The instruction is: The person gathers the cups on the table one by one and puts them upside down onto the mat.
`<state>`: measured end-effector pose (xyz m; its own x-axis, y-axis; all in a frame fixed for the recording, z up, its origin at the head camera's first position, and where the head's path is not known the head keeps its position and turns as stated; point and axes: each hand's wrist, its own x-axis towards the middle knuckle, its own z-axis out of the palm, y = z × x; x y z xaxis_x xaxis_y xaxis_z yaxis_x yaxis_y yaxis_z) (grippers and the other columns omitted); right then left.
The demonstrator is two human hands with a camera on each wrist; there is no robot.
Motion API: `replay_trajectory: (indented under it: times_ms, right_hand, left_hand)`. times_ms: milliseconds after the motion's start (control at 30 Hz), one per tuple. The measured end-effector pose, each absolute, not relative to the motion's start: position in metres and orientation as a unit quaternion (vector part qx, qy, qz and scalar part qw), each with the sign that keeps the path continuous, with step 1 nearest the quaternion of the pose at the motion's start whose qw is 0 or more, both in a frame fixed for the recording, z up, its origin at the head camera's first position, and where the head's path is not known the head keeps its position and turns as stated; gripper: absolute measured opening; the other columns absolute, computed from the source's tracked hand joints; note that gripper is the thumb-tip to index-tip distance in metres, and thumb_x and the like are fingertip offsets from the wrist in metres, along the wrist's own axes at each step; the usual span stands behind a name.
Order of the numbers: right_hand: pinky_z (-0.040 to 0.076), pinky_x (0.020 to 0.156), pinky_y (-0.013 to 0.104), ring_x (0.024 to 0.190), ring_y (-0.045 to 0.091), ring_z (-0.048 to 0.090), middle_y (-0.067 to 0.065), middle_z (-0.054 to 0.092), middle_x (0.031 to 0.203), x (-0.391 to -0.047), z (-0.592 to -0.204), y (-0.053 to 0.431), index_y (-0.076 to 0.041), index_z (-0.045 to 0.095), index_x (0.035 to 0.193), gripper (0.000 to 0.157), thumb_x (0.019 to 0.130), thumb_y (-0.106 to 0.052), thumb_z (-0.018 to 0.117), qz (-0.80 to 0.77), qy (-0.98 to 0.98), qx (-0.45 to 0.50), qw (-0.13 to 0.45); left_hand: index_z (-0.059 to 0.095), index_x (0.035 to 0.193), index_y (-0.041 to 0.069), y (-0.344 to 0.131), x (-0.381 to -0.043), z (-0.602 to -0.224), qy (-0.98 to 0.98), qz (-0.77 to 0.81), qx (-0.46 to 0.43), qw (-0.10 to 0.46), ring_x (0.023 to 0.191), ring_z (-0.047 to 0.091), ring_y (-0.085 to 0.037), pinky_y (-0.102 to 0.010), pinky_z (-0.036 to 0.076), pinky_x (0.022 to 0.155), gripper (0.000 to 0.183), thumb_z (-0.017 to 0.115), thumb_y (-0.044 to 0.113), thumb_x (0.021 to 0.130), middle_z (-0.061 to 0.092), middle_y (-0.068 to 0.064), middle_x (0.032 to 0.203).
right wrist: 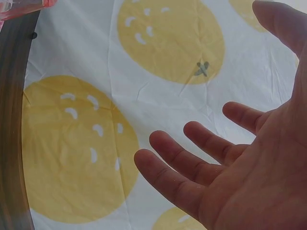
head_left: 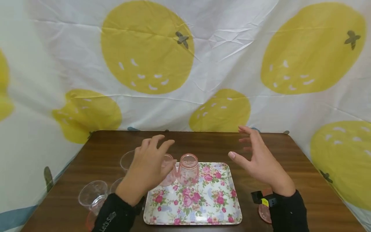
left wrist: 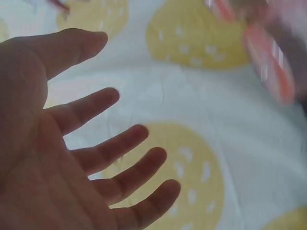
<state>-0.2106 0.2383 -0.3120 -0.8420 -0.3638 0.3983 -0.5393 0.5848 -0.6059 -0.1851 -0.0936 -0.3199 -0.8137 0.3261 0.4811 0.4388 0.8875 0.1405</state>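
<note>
Two pink glasses stand side by side on a floral tray (head_left: 208, 206), near its far left corner. The right one of the pair, a pink glass (head_left: 188, 170), is upside down. My left hand (head_left: 146, 164) is raised over the tray's left edge with fingers spread, partly covering the other pink glass (head_left: 169, 175). Nothing is in its grasp in the left wrist view. To the right of the tray, my right hand (head_left: 261, 161) is held up, palm facing inward, fingers apart and holding nothing. Below its wrist another pink glass (head_left: 265, 212) is partly hidden by the sleeve.
Several clear cups stand left of the tray, one clear cup (head_left: 92, 193) nearest the table's left side, others partly behind my left arm. A reddish rim (head_left: 90, 220) shows beside the left sleeve. The brown table (head_left: 214, 145) ends at a lemon-print cloth (head_left: 226, 64).
</note>
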Motion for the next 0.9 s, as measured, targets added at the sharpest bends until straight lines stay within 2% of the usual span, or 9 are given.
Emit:
replay_trajectory:
  times_ms: [167, 300, 400, 533, 633, 900]
  right_hand:
    - [0.042, 0.100, 0.062, 0.128, 0.035, 0.041, 0.016, 0.024, 0.157, -0.209, -0.310, 0.240, -0.013, 0.015, 0.157, 0.083, 0.095, -0.032, 0.066, 0.372, -0.886, 0.248, 0.119]
    - [0.042, 0.101, 0.062, 0.128, 0.034, 0.041, 0.017, 0.025, 0.156, -0.207, -0.307, 0.240, -0.016, 0.015, 0.157, 0.083, 0.094, -0.036, 0.066, 0.369, -0.890, 0.241, 0.113]
    - [0.041, 0.101, 0.062, 0.128, 0.034, 0.041, 0.017, 0.025, 0.155, -0.206, -0.306, 0.240, -0.017, 0.015, 0.157, 0.083, 0.094, -0.038, 0.066, 0.366, -0.894, 0.236, 0.110]
    - [0.042, 0.100, 0.063, 0.128, 0.035, 0.040, 0.018, 0.024, 0.156, -0.206, -0.307, 0.240, -0.016, 0.014, 0.157, 0.084, 0.094, -0.039, 0.065, 0.358, -0.897, 0.234, 0.107]
    - [0.042, 0.100, 0.063, 0.128, 0.036, 0.040, 0.018, 0.023, 0.156, -0.207, -0.308, 0.240, -0.015, 0.013, 0.158, 0.085, 0.094, -0.039, 0.065, 0.356, -0.898, 0.236, 0.106]
    - [0.043, 0.099, 0.063, 0.128, 0.037, 0.040, 0.021, 0.021, 0.157, -0.208, -0.307, 0.238, -0.015, 0.012, 0.158, 0.086, 0.094, -0.040, 0.064, 0.350, -0.901, 0.236, 0.099]
  left_hand:
    - [0.052, 0.142, 0.012, -0.138, -0.191, -0.297, -0.968, -0.151, -0.168, 0.113, 0.123, 0.040, -0.048, -0.067, 0.044, 0.090, 0.062, 0.072, 0.036, 0.089, 0.046, -0.024, 0.142]
    - [0.050, 0.144, 0.011, -0.164, -0.201, -0.297, -0.979, -0.144, -0.141, 0.019, 0.124, 0.038, -0.050, -0.070, 0.042, 0.092, 0.070, 0.077, 0.036, 0.085, 0.043, -0.026, 0.143]
    - [0.051, 0.144, 0.011, -0.172, -0.209, -0.305, -0.982, -0.129, -0.135, -0.028, 0.122, 0.038, -0.053, -0.071, 0.043, 0.089, 0.074, 0.081, 0.033, 0.080, 0.043, -0.029, 0.142]
    - [0.048, 0.147, 0.014, -0.174, -0.218, -0.318, -0.982, -0.124, -0.128, -0.063, 0.120, 0.039, -0.051, -0.061, 0.051, 0.079, 0.080, 0.084, 0.030, 0.077, 0.043, -0.029, 0.142]
    - [0.047, 0.148, 0.016, -0.177, -0.223, -0.323, -0.982, -0.123, -0.121, -0.079, 0.120, 0.039, -0.050, -0.052, 0.053, 0.071, 0.081, 0.084, 0.028, 0.077, 0.043, -0.028, 0.141]
    - [0.056, 0.139, 0.013, -0.183, -0.230, -0.327, -0.977, -0.135, -0.127, -0.102, 0.117, 0.043, -0.051, -0.051, 0.053, 0.075, 0.067, 0.083, 0.022, 0.078, 0.049, -0.026, 0.134]
